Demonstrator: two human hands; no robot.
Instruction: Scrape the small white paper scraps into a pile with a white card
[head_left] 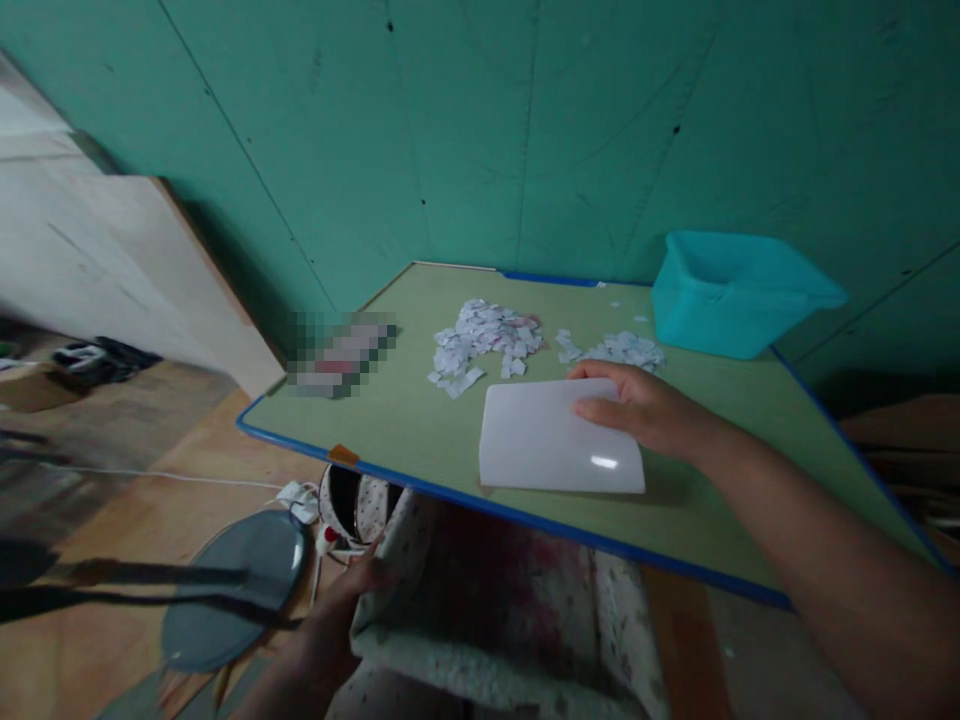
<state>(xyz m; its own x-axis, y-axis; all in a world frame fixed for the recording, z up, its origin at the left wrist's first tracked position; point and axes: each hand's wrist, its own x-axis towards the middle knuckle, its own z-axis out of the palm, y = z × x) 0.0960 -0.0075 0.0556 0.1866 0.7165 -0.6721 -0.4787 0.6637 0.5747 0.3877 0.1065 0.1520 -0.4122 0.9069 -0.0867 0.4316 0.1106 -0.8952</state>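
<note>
My right hand (634, 410) is closed on a glossy white plastic sheet (551, 440), slightly curved, thumb on top. The sheet's lower edge is near the table's front edge. My left hand (341, 600), dim and blurred, grips the left rim of a fabric-covered bin (480, 670) with a small dark pattern. The bin sits below the front edge of the table, its inside dark and reddish. Beyond the sheet, small white paper pieces lie in a larger heap (484, 340) and a smaller heap (626, 350) to the right.
The pale green table (397, 420) has a blue edge and stands against a green wall (465, 130). A turquoise plastic basin (739, 300) is at its back right. A blurred-out item (345, 360) lies at the left. A grey round stool (232, 590) and a white cable (172, 475) are on the floor.
</note>
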